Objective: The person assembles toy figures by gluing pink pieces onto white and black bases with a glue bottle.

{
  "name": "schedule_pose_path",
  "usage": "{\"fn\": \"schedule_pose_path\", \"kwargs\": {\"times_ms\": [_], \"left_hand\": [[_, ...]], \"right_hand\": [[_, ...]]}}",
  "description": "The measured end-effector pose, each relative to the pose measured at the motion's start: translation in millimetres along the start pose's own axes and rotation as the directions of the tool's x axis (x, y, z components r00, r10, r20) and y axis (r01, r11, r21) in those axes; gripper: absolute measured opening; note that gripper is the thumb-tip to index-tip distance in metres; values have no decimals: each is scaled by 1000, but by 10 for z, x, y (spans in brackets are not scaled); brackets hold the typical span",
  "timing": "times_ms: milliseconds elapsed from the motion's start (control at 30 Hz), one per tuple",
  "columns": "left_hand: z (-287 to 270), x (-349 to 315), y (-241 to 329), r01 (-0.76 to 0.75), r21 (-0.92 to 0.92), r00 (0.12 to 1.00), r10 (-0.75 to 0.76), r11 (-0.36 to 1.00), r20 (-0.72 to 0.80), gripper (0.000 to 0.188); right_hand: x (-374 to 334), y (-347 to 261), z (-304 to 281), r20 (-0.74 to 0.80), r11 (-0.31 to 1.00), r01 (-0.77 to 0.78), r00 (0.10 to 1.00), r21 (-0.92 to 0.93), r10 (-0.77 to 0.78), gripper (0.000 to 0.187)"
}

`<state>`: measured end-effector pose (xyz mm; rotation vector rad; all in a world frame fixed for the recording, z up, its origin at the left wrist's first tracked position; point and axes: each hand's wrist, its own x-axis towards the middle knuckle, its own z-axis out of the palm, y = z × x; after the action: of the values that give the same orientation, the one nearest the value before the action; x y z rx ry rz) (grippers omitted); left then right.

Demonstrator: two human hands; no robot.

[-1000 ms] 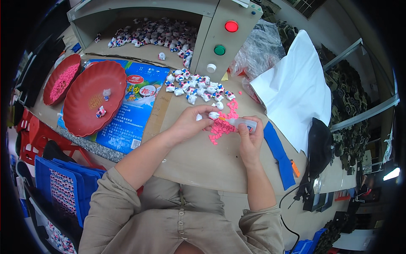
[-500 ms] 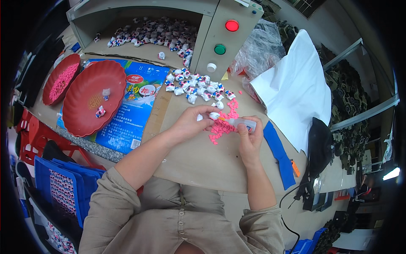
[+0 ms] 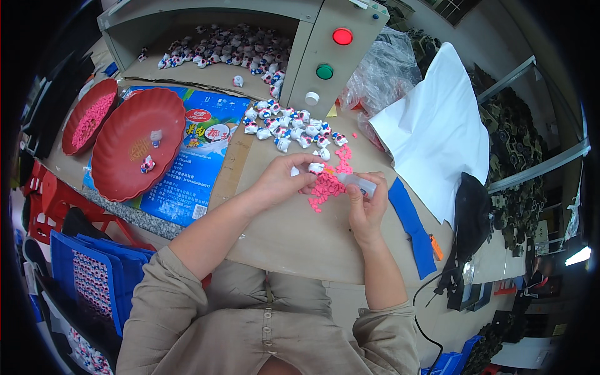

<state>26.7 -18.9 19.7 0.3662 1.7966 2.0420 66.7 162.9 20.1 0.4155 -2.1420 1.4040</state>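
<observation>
Between the fingertips of my left hand [image 3: 284,176] is a small white figurine [image 3: 317,168]. My right hand [image 3: 367,212] grips a small whitish squeeze bottle [image 3: 365,185], tilted so its thin orange tip points at the figurine. Whether the tip touches it is too small to tell. A loose heap of little pink pieces [image 3: 326,187] lies under and between both hands. Beyond them stands a cluster of white figurines [image 3: 299,128] with blue and pink parts. Another white piece by my left fingers is partly covered.
A grey machine housing [image 3: 306,56] with red and green buttons holds many figurines inside. At left, a red scalloped dish [image 3: 112,169] with two figurines stands beside a smaller red bowl [image 3: 76,140] of pink pieces. A blue strip [image 3: 409,228] and white sheet [image 3: 431,131] lie at right.
The bottle in my right hand has turned a little and its tip has drawn slightly back from the figurine. My left hand keeps almost the same place, still pinching the figurine.
</observation>
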Motion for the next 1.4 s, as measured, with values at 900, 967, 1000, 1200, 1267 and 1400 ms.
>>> {"fn": "schedule_pose_path", "kwargs": {"times_ms": [900, 967, 1000, 1200, 1267, 1400], "left_hand": [[-14, 8, -9, -21, 14, 1000, 21, 1000, -9, 30], [-21, 10, -30, -39, 33, 999, 39, 999, 13, 30], [-20, 11, -41, -58, 54, 998, 56, 997, 29, 30], [-20, 39, -40, -58, -214, 998, 53, 975, -28, 32], [-39, 41, -28, -39, -250, 999, 32, 967, -30, 32], [-53, 37, -47, -23, -243, 999, 17, 970, -29, 34]], "right_hand": [[135, -83, -92, -10, 650, -354, 874, 672, 486, 25], [167, -78, -146, 32, 735, -410, 883, 540, 469, 28], [177, -72, -165, 84, 800, -450, 886, 396, 456, 32], [207, -32, -254, 194, 751, -592, 806, 292, 560, 39], [175, -27, -270, 203, 793, -595, 799, 130, 566, 37], [49, -5, -187, 251, 867, -352, 857, -353, 450, 31]]}}
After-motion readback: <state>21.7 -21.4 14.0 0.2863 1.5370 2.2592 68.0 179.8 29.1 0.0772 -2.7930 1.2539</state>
